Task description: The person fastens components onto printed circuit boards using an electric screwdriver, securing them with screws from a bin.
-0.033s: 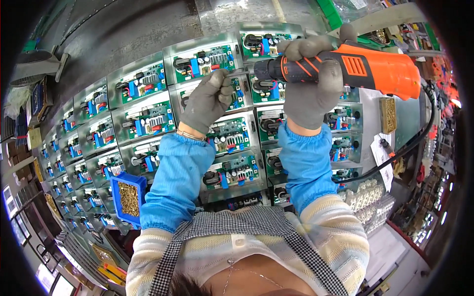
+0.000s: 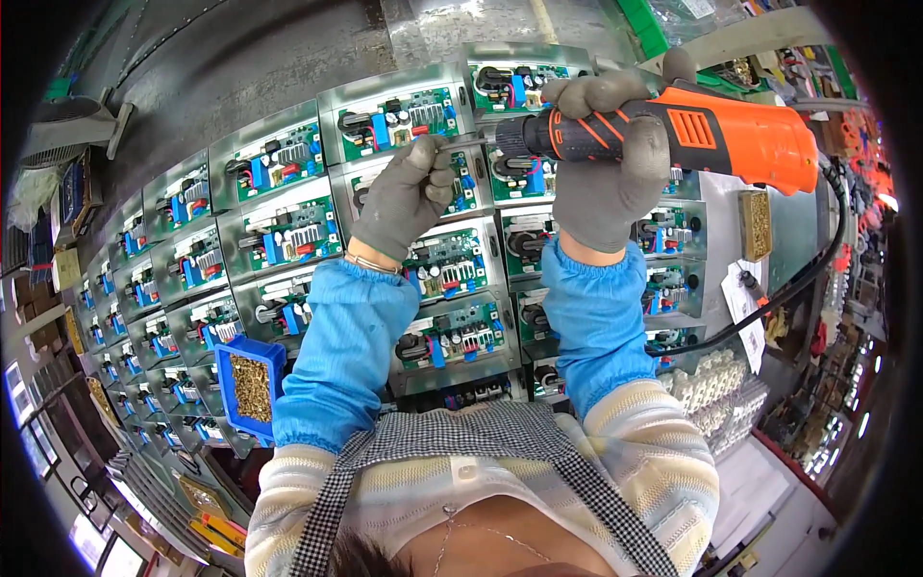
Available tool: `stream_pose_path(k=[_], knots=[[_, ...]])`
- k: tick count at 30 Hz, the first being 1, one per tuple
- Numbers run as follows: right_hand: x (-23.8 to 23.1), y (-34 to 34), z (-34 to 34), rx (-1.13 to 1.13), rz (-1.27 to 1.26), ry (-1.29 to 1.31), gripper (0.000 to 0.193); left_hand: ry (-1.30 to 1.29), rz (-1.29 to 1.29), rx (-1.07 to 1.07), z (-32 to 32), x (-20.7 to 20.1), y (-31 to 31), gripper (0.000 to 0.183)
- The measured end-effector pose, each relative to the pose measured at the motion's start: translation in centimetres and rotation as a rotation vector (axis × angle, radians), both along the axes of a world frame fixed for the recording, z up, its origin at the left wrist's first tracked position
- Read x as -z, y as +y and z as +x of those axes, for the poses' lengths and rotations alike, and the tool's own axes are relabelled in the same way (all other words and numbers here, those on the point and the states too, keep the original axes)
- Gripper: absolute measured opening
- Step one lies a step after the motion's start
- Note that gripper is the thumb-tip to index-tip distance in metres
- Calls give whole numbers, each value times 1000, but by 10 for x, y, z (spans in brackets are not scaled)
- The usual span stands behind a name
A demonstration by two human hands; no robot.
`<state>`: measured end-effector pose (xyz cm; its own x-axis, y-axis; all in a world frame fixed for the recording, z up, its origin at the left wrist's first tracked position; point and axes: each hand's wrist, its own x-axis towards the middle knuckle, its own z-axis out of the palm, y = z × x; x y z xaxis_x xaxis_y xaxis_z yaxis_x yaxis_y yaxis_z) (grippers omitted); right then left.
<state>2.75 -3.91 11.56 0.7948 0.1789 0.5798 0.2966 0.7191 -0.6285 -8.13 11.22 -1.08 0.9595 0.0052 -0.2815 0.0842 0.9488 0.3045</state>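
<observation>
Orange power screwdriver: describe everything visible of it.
The orange power screwdriver has a plastic-looking body with black parts and vent slots, a ribbed collar and a slim metal bit pointing toward the left hand; contact there is unclear. The right hand holds it sideways over circuit boards. A black cord leaves its rear.

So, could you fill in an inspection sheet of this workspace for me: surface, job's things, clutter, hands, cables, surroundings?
Surface: scuffed grey worktop, with rows of metal trays on it.
Job's things: orange-and-black electric screwdriver, its bit pointing left; green circuit boards in the trays.
Clutter: blue bin of brass-coloured fasteners at left; white paper at right.
Hands: gloved right hand grips the screwdriver; gloved left hand has its fingers curled at the bit's tip, anything pinched there hidden.
Cables: black cable curves from the screwdriver's rear down the right side.
Surroundings: green bin at upper right; the far right is too blurred to itemise.
</observation>
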Motion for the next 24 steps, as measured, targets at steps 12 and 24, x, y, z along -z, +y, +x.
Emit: stream_pose_path(k=[12,24], knots=[[15,0,-3,136,-96,165,75,66,222,13,2,-8,-3,37],[20,3,0,113,71,168,66,25,239,15,3,-2,-4,35]])
